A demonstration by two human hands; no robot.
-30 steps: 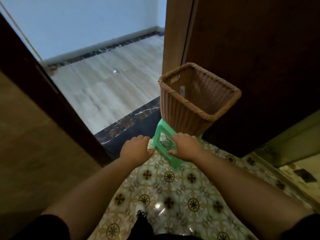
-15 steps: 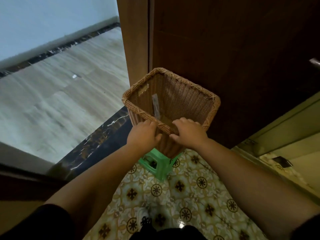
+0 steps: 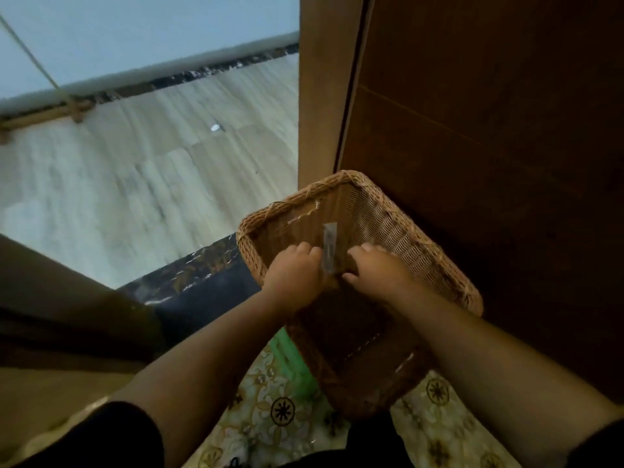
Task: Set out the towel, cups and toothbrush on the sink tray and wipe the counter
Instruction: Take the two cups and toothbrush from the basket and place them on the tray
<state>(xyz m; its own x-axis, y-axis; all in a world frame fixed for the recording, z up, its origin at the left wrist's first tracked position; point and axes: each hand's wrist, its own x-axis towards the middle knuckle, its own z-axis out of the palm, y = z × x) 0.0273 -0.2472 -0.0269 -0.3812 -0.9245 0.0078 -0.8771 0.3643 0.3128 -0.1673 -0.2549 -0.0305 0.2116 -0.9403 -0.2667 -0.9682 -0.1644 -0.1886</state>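
A square brown wicker basket (image 3: 401, 231) fills the middle of the view, lifted above a green plastic stool (image 3: 293, 363). My left hand (image 3: 293, 275) and my right hand (image 3: 374, 271) are both closed over the basket's near rim, side by side. A small pale wrapper or label (image 3: 329, 244) lies against the inside wall between my hands. No towel, cup, toothbrush, sink tray or counter is in sight.
A dark wooden door (image 3: 489, 146) stands right behind the basket. To the left an open doorway leads to a pale floor (image 3: 135, 180) past a black marble threshold (image 3: 202, 282). Patterned floor tiles (image 3: 280, 410) lie below me.
My hands went from the green stool up to the basket's near rim. The basket has risen toward me, off the stool, and the view has swung.
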